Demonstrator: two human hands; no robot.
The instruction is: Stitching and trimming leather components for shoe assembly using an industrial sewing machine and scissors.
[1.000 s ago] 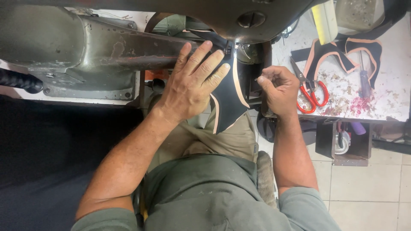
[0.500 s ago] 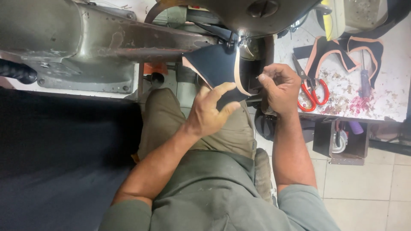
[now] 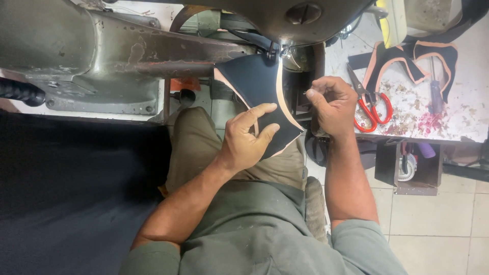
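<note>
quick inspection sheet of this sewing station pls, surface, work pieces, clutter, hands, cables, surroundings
surface: white worktable, stained pink, strewn with scraps.
job's things: dark cut piece with tan edge, its top under the sewing machine head.
clutter: red-handled scissors; more dark tan-edged pieces; a screwdriver.
grips: left hand pinches the piece's lower edge; right hand closed beside it, contents too small to tell.
cables: nothing seen.
surroundings: tiled floor; open box under the table.
</note>
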